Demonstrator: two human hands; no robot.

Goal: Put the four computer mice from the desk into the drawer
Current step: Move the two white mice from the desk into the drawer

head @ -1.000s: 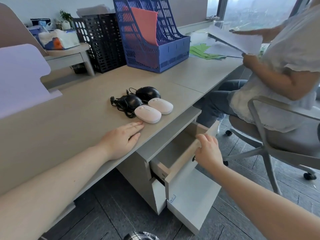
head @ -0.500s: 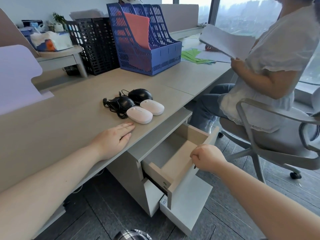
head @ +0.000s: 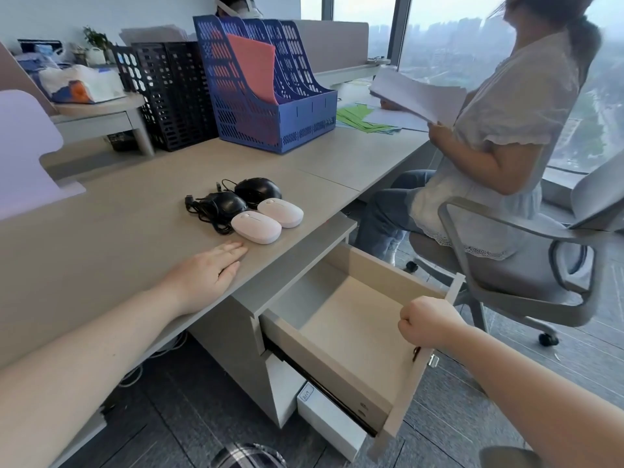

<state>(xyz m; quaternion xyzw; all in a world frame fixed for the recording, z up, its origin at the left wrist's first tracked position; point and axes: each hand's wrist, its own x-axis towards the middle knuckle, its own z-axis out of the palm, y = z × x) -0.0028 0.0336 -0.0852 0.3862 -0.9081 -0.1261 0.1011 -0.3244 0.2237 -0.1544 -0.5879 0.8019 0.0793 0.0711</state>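
Four mice sit together on the tabletop [head: 101,238], just behind the open drawer [head: 358,336]: the near white mouse [head: 256,227] and the far white mouse [head: 281,212] side by side, with the near black mouse [head: 227,203] and the far black mouse [head: 257,190] behind them, their cables bunched beside the near black one. The left hand [head: 206,278] lies flat and open on the tabletop, fingertips close to the near white mouse, not touching it. The right hand [head: 428,321] is closed in a fist over the top edge of the drawer front. Nothing lies in the visible part of the drawer.
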